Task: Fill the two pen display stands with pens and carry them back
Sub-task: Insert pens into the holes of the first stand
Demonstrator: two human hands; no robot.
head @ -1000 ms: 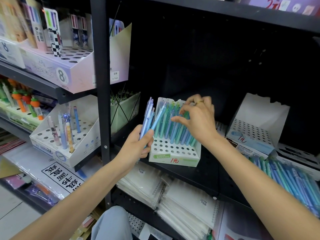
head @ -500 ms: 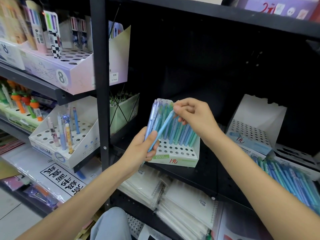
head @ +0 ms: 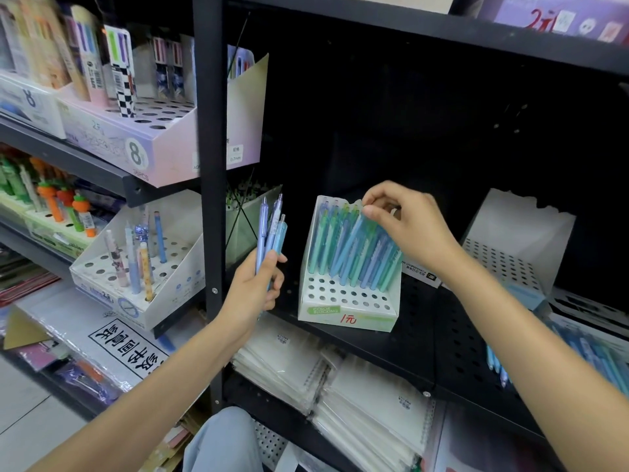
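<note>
A white pen display stand (head: 347, 301) marked "1元" sits on the black shelf, its back rows filled with several blue and green pens (head: 354, 250) and its front holes bare. My right hand (head: 405, 223) pinches the top of one blue pen that stands slanted among them. My left hand (head: 255, 287) grips a small bunch of blue and lilac pens (head: 270, 229) upright, to the left of the stand. A second white stand (head: 510, 247), with no pens in its holes, is at the right on the same shelf.
A black shelf upright (head: 212, 165) stands just left of my left hand. Left shelves hold a white pen stand (head: 143, 267) and a lilac box (head: 153, 137). Loose blue pens (head: 589, 356) lie at right. Notebooks (head: 340, 376) are stacked below.
My right hand took one blue pen from the bunch and carried it right into the stand's rows. My left hand moved left, away from the stand, with fewer pens.
</note>
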